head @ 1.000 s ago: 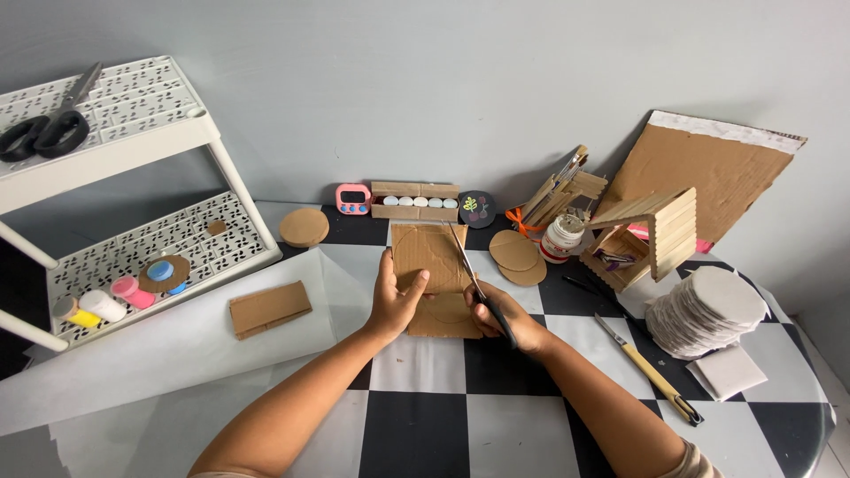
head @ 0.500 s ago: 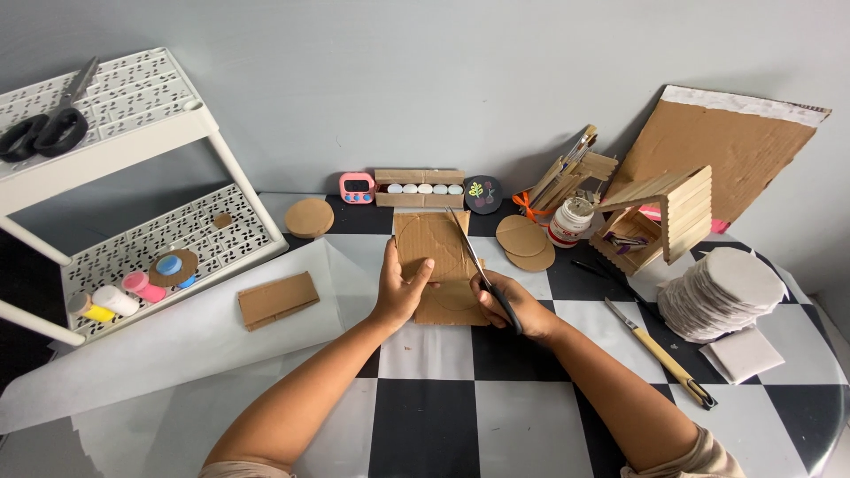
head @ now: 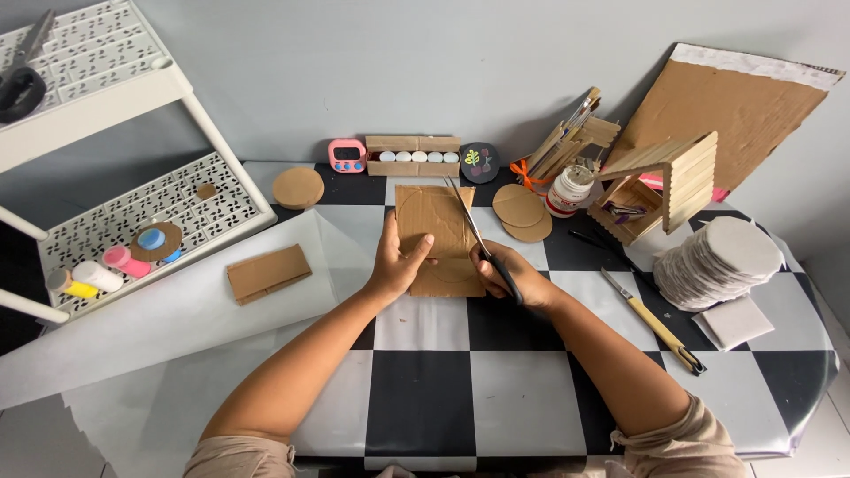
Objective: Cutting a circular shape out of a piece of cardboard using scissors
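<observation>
Gripping scissors point(head: 471, 228) pointing away, right hand point(head: 513, 276) cuts cardboard sheet point(head: 436, 237) lengthwise; left hand point(head: 400, 264) pinches its edge

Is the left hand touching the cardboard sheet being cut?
Touching. The head view shows the left hand gripping the cardboard sheet at its left edge, thumb pressed flat on top.

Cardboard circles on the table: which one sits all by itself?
The cardboard circle left of the pink timer. It lies alone near the white rack, while the other two circles overlap beside the glue bottle.
</observation>
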